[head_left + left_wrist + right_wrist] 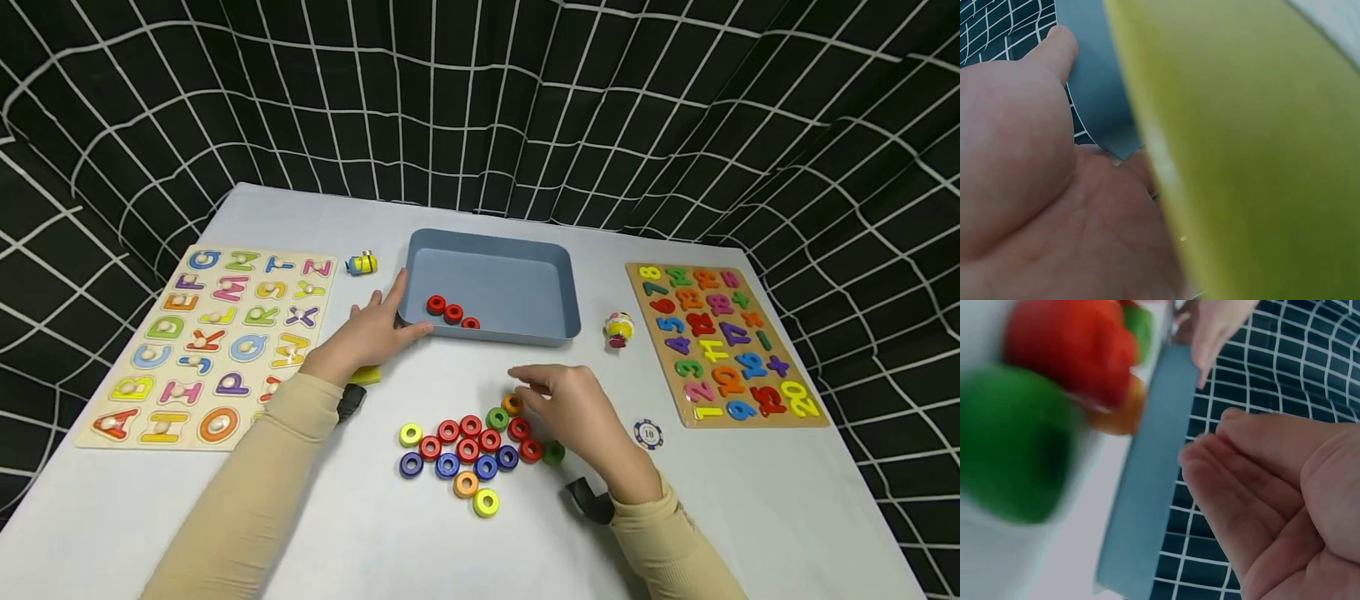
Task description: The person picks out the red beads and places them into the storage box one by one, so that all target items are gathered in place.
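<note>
At the blue-grey tray's (495,335) near left corner rests my left hand (367,329). Its index finger lies along the left wall and its thumb at the front wall. Three red rings (453,314) sit inside the tray by that corner. My right hand (566,408) hovers over the right end of a cluster of coloured rings, its bent fingers holding nothing. Nearest to it are an orange ring (513,405), a green ring (497,418) and a red ring (519,429). Blue rings (486,467) and yellow rings (486,502) lie in the cluster too.
A letter puzzle board (168,400) lies left, a number board (697,400) right. Small toy figures (363,263) flank the tray, with another figure (618,329) at its right. A poker chip (648,433) lies beyond the right hand. Something yellow (367,375) sits under the left wrist.
</note>
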A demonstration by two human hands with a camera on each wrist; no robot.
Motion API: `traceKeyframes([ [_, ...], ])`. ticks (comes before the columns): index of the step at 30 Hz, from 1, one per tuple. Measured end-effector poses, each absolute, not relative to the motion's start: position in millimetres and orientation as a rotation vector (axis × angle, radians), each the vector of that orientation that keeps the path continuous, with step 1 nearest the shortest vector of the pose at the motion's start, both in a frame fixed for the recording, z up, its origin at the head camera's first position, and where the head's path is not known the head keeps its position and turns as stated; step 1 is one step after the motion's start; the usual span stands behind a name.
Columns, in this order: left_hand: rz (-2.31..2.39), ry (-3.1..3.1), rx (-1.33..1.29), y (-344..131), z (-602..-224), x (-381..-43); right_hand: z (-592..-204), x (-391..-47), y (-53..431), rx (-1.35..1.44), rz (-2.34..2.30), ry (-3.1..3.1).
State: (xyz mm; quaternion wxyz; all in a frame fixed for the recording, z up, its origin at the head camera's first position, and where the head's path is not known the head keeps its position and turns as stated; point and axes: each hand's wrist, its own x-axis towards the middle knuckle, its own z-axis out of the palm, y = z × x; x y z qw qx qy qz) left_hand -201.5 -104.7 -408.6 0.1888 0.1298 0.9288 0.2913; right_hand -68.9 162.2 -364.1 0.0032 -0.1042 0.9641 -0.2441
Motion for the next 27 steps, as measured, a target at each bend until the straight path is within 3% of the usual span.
traceKeyframes([
  [7,0.821,2.609,0.365,-109,-407,-203,-379,-40,162,-0.234,-0.572,3.109],
  [18,0.800,2.598,0.329,-125,-408,-199,-387,-39,142,-0.227,-0.487,3.026],
  [27,0.759,2.597,0.394,-104,-410,-200,-385,-24,151,-0.130,-0.489,3.019],
])
